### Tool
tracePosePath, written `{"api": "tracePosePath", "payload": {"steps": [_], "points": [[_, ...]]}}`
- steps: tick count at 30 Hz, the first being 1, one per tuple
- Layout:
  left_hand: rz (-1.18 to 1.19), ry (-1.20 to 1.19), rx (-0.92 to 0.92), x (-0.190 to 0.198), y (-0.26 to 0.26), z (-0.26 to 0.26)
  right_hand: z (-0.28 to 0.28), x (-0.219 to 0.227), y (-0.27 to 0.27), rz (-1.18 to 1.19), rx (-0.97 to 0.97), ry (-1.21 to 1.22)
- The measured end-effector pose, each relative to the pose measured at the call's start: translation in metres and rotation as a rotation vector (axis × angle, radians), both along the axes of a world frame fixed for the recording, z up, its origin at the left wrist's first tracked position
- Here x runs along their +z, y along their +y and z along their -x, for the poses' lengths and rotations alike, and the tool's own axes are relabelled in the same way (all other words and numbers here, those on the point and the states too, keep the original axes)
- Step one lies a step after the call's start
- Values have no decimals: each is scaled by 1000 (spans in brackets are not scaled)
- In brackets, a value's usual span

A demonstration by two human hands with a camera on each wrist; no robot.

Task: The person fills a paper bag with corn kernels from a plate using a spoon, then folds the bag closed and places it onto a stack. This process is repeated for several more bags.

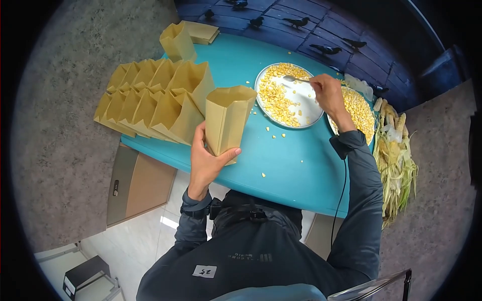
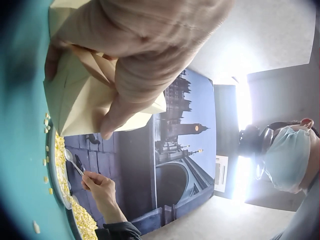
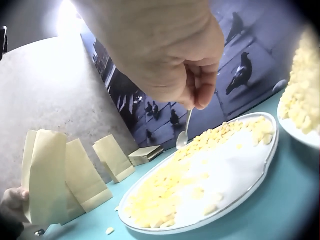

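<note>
My left hand [image 1: 207, 159] grips an open brown paper bag [image 1: 228, 118] low down, thumb across its front, and holds it upright near the table's front edge. With thumb and fingers my right hand [image 1: 329, 98] pinches the handle of a small metal spoon [image 3: 183, 137]. The spoon's bowl is over the far part of a white plate [image 1: 306, 103], close to the corn kernels [image 3: 160, 195] spread there. Kernels cover the plate's left and far sides, while its middle and right show bare white. In the left wrist view the hand hides much of the bag.
Two rows of open paper bags [image 1: 145, 108] stand at the left. Another bag [image 1: 178, 42] and a stack of flat bags [image 1: 201, 32] are behind them. A second plate heaped with kernels [image 1: 357, 113] and corn husks [image 1: 394, 155] lie at right. Loose kernels dot the teal table [image 1: 291, 165].
</note>
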State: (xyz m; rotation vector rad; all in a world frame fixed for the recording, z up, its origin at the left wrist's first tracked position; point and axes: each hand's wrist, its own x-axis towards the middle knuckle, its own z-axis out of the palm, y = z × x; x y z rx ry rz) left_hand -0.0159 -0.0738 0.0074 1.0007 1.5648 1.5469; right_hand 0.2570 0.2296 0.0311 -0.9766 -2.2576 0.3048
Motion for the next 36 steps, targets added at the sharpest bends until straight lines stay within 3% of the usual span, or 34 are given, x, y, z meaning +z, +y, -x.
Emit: {"api": "tracePosePath", "payload": {"steps": [6, 10, 12, 16, 18, 23, 27, 33, 36], "points": [[-35, 87, -26, 5, -4, -2, 5, -28, -9, 99, 43, -13], [-8, 121, -3, 5, -9, 5, 1, -35, -25, 346, -48, -7], [33, 158, 12, 4, -9, 8, 0, -37, -25, 650, -51, 45], [44, 174, -7, 3, 3, 4, 9, -29, -28, 852, -78, 77], [26, 253, -28, 5, 10, 2, 15, -26, -27, 1061, -109, 292], [44, 310, -42, 12, 20, 2, 1, -19, -23, 1085, -103, 387], [66, 391, -73, 11, 34, 2, -11, 28, -38, 973, -56, 490], [43, 430, -130, 13, 60, -7, -19, 97, -61, 760, 7, 380], [42, 399, -163, 8, 71, -13, -11, 105, -85, 635, 31, 293]]}}
